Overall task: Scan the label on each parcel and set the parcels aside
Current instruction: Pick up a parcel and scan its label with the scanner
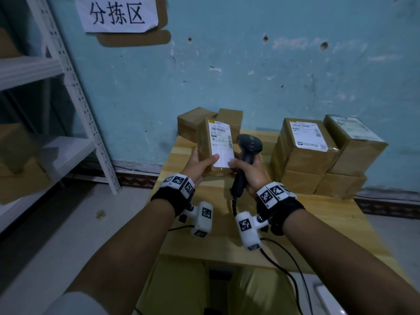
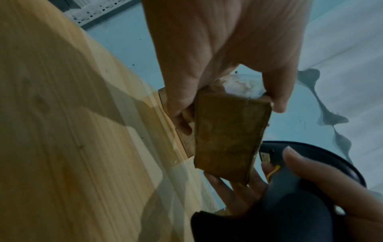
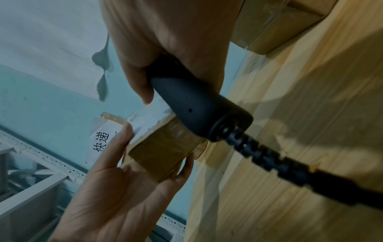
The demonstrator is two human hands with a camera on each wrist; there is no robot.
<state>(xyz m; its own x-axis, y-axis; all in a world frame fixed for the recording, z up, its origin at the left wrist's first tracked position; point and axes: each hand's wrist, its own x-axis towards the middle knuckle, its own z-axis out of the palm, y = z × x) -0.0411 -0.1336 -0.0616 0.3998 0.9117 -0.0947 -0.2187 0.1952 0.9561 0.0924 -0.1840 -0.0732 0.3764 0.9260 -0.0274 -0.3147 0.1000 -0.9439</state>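
Observation:
A small brown cardboard parcel (image 1: pixel 205 147) with a white shipping label (image 1: pixel 221 143) is held up above the wooden table (image 1: pixel 318 214), label toward me. My left hand (image 1: pixel 201 161) grips its lower left side, thumb on the label. My right hand (image 1: pixel 246 171) grips the handle of a dark barcode scanner (image 1: pixel 246 153) and its thumb touches the parcel's lower right corner. The scanner head is just right of the parcel. In the left wrist view the parcel (image 2: pixel 228 134) sits between the fingers (image 2: pixel 180 114). The right wrist view shows the scanner handle (image 3: pixel 192 104) and the parcel (image 3: pixel 161 152).
Two brown parcels (image 1: pixel 193 122) lie at the table's back behind the held one. Several stacked boxes with labels (image 1: pixel 322 155) fill the back right. A white metal shelf rack (image 1: pixel 75 92) stands left. The scanner's black cable (image 1: pixel 286 271) runs off the front edge.

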